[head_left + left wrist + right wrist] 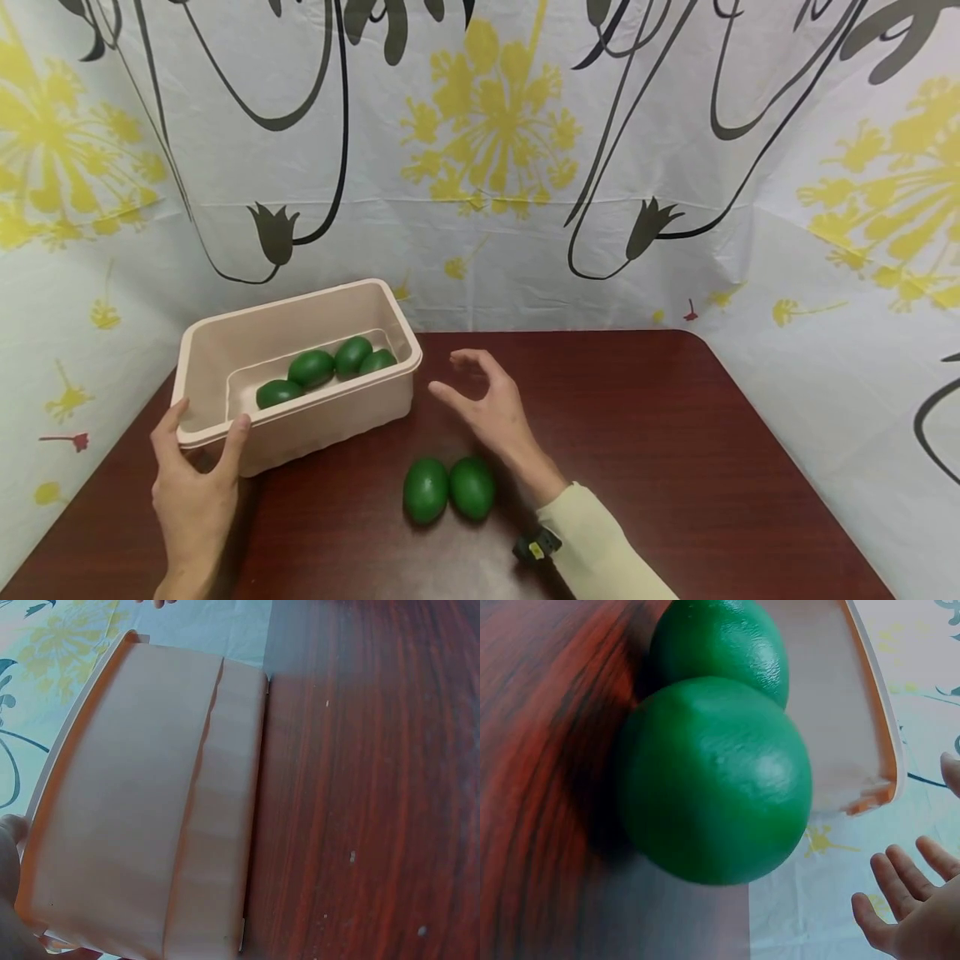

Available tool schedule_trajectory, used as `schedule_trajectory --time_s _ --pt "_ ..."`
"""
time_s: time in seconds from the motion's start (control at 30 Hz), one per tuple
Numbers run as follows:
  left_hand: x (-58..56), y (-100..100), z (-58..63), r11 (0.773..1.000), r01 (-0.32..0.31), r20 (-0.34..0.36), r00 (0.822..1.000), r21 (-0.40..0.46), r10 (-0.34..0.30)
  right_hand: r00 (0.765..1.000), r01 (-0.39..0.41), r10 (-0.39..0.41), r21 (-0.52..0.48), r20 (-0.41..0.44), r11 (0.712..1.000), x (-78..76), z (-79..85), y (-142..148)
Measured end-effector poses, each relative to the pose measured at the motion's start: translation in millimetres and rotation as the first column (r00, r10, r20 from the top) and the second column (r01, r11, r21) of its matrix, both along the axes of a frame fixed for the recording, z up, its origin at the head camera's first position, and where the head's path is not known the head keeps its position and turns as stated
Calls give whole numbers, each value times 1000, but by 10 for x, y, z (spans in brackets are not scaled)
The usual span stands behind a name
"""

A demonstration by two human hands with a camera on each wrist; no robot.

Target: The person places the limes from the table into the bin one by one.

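Observation:
A beige plastic bin (322, 433) stands at the left of the table, with several smooth, dark green oval fruits (311, 368) on its floor. My left hand (197, 492) grips its near left corner, thumb and fingers spread over the rim. Just right of the bin, my right hand (491, 408) hovers with fingers apart and loosely bent, holding nothing. Two more green fruits lie side by side in front of the bin, a left one (426, 490) and a right one (472, 488). Close up in the right wrist view, one green fruit (716, 780) partly covers the other (724, 645).
The dark red-brown wooden table (637, 433) extends right and toward me. Behind it hangs a pale cloth (480, 275) with yellow and grey flower prints, also along both sides. A small black device (537, 545) is strapped at my right wrist, by the light sleeve (600, 542).

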State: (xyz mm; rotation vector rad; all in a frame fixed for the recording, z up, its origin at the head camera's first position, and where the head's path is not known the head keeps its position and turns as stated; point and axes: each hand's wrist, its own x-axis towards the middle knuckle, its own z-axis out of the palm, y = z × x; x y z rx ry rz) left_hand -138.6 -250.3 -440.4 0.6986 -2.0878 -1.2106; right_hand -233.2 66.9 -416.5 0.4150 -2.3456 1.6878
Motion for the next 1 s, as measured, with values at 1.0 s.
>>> schedule_trajectory --time_s 1.0 --pt "19 22 24 1000 1 7 1000 13 -1 993 -67 55 115 109 991 110 -190 324"
